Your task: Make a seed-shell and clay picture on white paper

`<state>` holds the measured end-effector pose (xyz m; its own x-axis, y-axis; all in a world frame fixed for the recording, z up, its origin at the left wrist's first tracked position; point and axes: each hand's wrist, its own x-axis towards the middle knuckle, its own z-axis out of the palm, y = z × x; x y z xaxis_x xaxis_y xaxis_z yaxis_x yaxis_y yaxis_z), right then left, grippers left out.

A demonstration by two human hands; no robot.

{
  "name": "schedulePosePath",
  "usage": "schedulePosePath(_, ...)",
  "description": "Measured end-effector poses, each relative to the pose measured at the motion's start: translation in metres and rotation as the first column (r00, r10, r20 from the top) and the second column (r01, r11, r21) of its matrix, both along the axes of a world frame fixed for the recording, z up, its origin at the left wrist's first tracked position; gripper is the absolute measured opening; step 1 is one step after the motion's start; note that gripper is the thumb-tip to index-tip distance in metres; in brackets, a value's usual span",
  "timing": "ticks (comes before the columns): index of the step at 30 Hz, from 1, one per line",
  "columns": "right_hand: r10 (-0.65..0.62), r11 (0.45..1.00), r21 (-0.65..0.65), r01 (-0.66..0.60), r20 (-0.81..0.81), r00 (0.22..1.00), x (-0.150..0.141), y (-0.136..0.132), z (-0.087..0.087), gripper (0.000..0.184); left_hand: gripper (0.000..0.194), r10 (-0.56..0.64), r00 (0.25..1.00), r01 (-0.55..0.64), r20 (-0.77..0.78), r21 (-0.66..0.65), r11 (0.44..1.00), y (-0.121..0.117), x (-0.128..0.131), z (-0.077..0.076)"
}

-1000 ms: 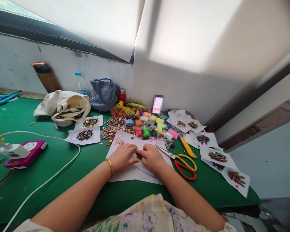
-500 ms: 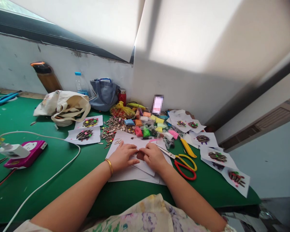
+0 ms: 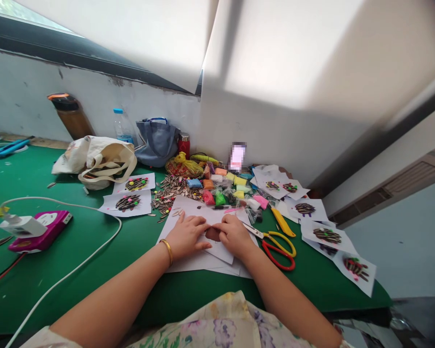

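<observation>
this looks like a small craft corner in a plain room; whether the room is in a home, a school or a workshop cannot be told. a green table [image 3: 79, 261] fills the lower frame, with white paper [image 3: 183, 265] at lower centre, scissors [image 3: 264, 236] to its right, and loose seeds [image 3: 172, 186] and bright packets [image 3: 219, 198] around the middle. decorated cards [image 3: 326, 236] lie at right. everyday belongings stand at left and upper left of centre: cloth bags [image 3: 72, 153], bottles [image 3: 72, 123], a purple power strip [image 3: 38, 239]. a scuffed wall [image 3: 97, 96] and window [image 3: 29, 14] sit at upper left.
</observation>
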<state>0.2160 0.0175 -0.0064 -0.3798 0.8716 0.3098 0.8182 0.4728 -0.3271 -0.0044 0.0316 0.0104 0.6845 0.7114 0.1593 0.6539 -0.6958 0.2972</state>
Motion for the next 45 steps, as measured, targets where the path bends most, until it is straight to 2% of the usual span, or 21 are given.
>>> schedulePosePath(7, -0.007, 1.0, 0.004, 0.007, 0.001, 1.0, 0.002, -0.002, 0.001, 0.039, 0.058, 0.006, 1.0, -0.006, -0.019, 0.003, 1.0, -0.003, 0.001, 0.001)
schedulePosePath(11, 0.015, 1.0, -0.008, -0.015, 0.001, 1.0, 0.003, -0.001, 0.002, 0.035, 0.057, 0.002, 0.999, -0.001, -0.034, 0.008, 1.0, -0.004, 0.002, 0.002)
schedulePosePath(16, -0.063, 0.997, 0.037, 0.066, -0.082, 0.995, 0.015, 0.003, 0.0, 0.037, 0.055, 0.011, 1.0, -0.011, -0.029, 0.016, 1.0, -0.005, 0.003, 0.002)
schedulePosePath(20, -0.06, 0.998, 0.026, 0.063, -0.093, 0.994, 0.022, 0.002, -0.004, 0.033, 0.054, 0.026, 1.0, -0.025, -0.011, 0.025, 0.999, -0.006, 0.004, 0.002)
schedulePosePath(28, -0.012, 1.0, -0.009, 0.012, -0.013, 1.0, 0.012, -0.006, -0.003, 0.034, 0.056, 0.033, 0.999, -0.033, 0.0, 0.042, 0.999, -0.008, 0.006, 0.002)
schedulePosePath(33, -0.025, 1.0, 0.008, 0.025, -0.036, 0.999, 0.011, -0.006, -0.002, 0.039, 0.055, 0.034, 0.999, -0.034, -0.002, 0.04, 0.999, -0.008, 0.006, 0.002)
schedulePosePath(45, -0.01, 1.0, 0.017, 0.01, -0.014, 1.0, 0.011, -0.006, -0.004, 0.036, 0.055, 0.038, 0.999, -0.039, 0.012, 0.033, 0.999, -0.008, 0.006, 0.0)
